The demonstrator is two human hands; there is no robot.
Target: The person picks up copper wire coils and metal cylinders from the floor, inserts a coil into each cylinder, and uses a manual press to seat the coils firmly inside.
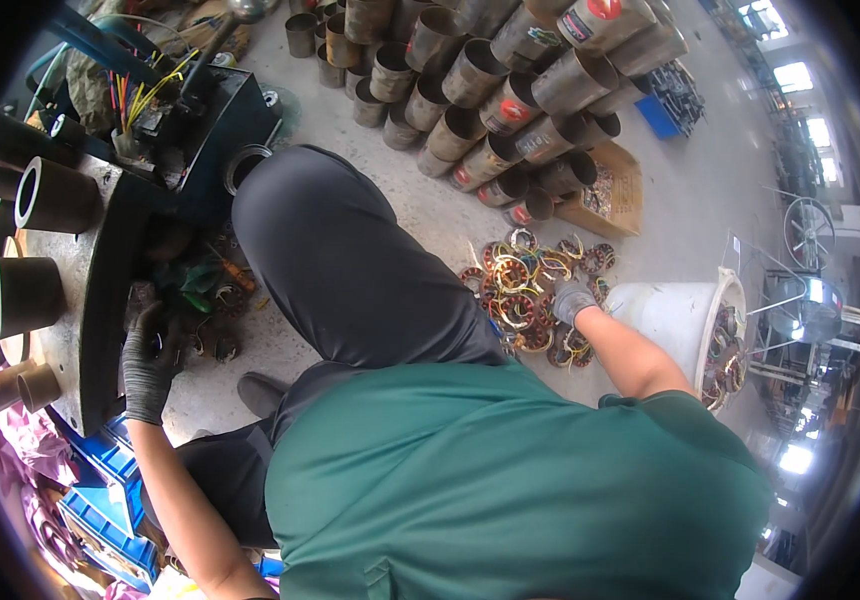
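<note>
On the left, my left hand, in a grey knit glove with darkened fingers, is beside the edge of a heavy metal bench. Its fingers are curled round something dark that I cannot make out. My right hand, in a similar grey glove, reaches to the right-hand edge of a heap of motor stators on the floor. These are rings with copper windings and coloured lead wires. The right fingers are bent down among the stators and partly hidden, so their grip does not show.
Many metal cylinders are stacked ahead. A cardboard box stands behind the heap, and a white bucket holding stators is to its right. Thick steel tubes stick out from the bench. Blue crates are at the lower left.
</note>
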